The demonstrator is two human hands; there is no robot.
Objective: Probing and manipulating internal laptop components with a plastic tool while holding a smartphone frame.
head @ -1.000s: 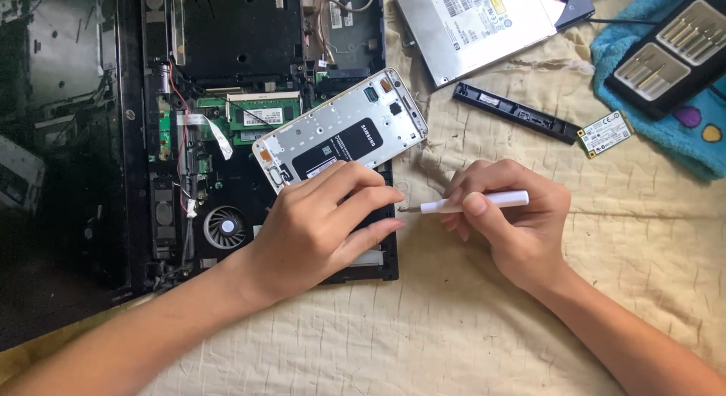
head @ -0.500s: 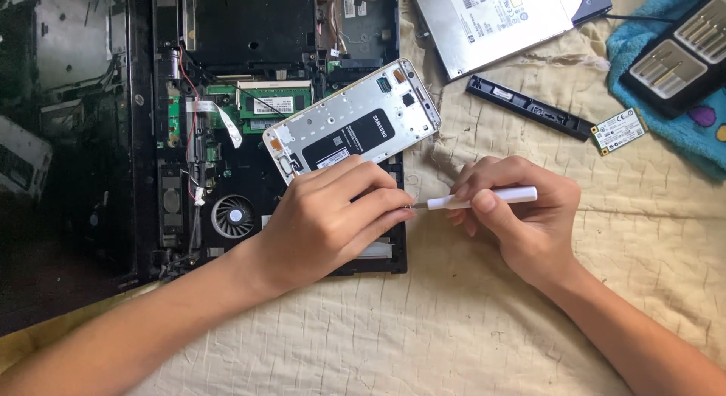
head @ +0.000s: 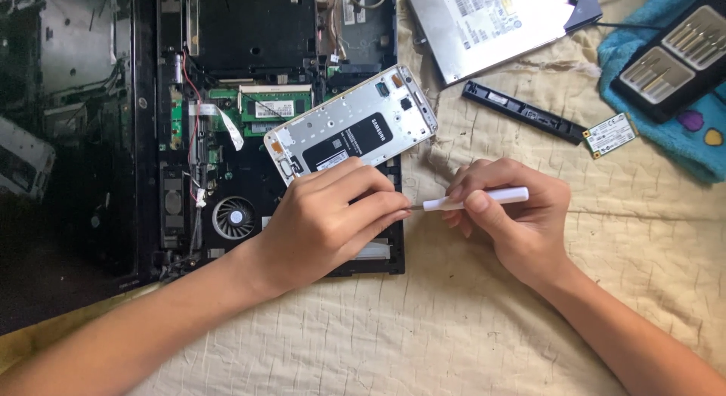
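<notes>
An opened black laptop chassis (head: 257, 139), boards and round fan exposed, is laid on quilted beige cloth (head: 469, 320). A flat silver phone frame (head: 352, 127) is pinned upon it under the left hand (head: 325, 222), fingers together. A slim white screwdriver (head: 473, 199) is pinched by the right hand (head: 514, 214).

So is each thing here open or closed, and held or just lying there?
Laptop: opened up, insides and fan showing.
Phone: back cover off, lying tilted on the laptop, left hand on its lower end.
White screwdriver: held in right hand, tip at the left fingers.
Disc drive: out, lying on cloth.
Bit case: open.
</notes>
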